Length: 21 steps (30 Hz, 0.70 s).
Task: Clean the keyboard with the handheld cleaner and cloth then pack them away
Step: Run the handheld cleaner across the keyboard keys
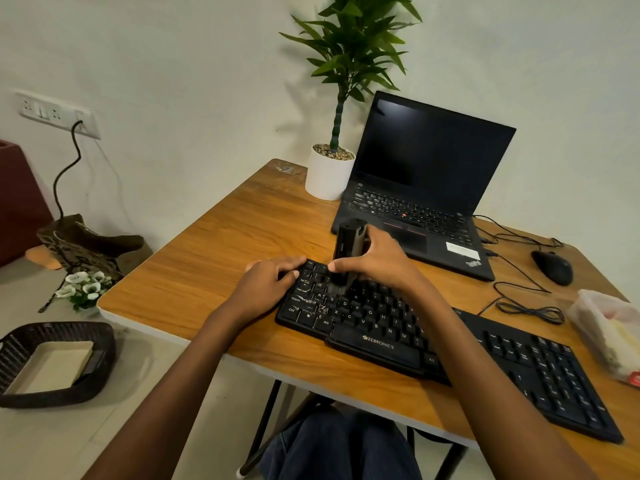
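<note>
My left hand (pixel 268 282) lies flat, fingers spread, on the far-left corner of the black full-size keyboard (pixel 433 344) to steady it; my right hand (pixel 377 261) grips the upright dark cylindrical handheld cleaner (pixel 348 249), nozzle on the left keys. The wooden tabletop (pixel 214 258) leftward lies free; the black laptop (pixel 426 188) sits close behind
</note>
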Available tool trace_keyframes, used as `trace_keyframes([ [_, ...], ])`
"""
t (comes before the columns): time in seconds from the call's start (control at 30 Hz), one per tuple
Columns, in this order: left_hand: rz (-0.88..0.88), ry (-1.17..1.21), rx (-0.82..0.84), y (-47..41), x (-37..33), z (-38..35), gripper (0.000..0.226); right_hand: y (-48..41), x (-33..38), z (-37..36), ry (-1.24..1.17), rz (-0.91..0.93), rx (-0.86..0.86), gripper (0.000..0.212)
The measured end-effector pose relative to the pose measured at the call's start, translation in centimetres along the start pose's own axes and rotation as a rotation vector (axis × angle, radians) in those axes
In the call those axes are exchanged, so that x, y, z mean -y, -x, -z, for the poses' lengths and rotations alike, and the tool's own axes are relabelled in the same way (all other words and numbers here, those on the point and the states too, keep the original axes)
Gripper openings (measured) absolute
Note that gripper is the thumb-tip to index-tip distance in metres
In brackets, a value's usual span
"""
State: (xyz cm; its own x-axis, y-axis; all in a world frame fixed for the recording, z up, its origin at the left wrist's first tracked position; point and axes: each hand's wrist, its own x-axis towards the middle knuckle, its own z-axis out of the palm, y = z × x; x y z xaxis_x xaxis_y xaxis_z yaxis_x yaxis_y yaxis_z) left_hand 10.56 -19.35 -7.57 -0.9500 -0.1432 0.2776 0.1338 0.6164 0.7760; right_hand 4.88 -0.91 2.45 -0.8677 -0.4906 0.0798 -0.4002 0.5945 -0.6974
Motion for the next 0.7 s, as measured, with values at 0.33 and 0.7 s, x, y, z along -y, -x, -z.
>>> trace_keyframes([
  [0.33,0.008,0.003,0.013,0.0,0.1,0.0,0.036,0.4,-0.9,1.1,0.022,-0.029,-0.034,0.054],
  [0.7,0.014,0.024,0.007,0.1,0.1,-0.1,0.035,-0.5,-1.3,-1.3,-0.249,0.082,-0.157,0.039],
])
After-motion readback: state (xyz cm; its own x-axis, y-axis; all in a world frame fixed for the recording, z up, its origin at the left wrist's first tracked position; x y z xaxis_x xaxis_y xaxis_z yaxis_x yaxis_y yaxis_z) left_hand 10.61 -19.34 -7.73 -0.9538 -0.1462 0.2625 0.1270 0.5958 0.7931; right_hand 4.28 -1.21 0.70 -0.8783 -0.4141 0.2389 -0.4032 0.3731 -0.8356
